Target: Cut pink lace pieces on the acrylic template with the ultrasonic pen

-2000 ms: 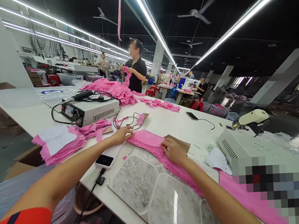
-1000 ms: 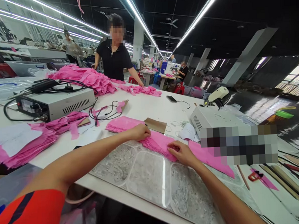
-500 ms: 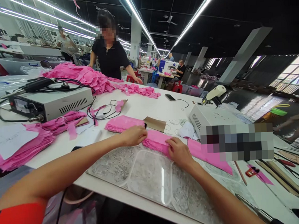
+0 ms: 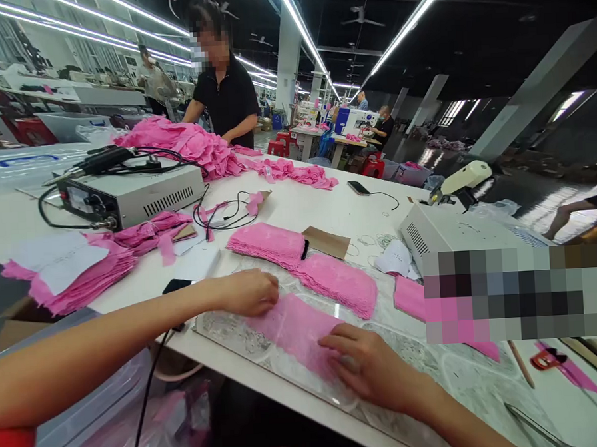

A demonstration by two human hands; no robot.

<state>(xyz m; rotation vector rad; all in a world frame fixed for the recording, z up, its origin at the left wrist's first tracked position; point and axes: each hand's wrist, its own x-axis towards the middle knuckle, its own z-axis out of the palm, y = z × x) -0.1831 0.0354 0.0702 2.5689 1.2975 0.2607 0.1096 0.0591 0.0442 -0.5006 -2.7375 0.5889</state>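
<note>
A thin sheet of pink cloth [image 4: 294,325] lies on a grey patterned board [image 4: 409,341] on the desk [image 4: 308,213]. At its ten o'clock, the left hand [image 4: 252,292] is curled narrow; I cannot tell whether it pinches. At four o'clock, the right hand [image 4: 360,363] touches it, fingers loosely parted. Pink stacks [image 4: 338,285] sit near twelve and at two o'clock.

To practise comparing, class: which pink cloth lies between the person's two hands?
The thin pink cloth piece, between left hand and right hand; the two pink cloth stacks just beyond are thicker, with many layers.
</note>
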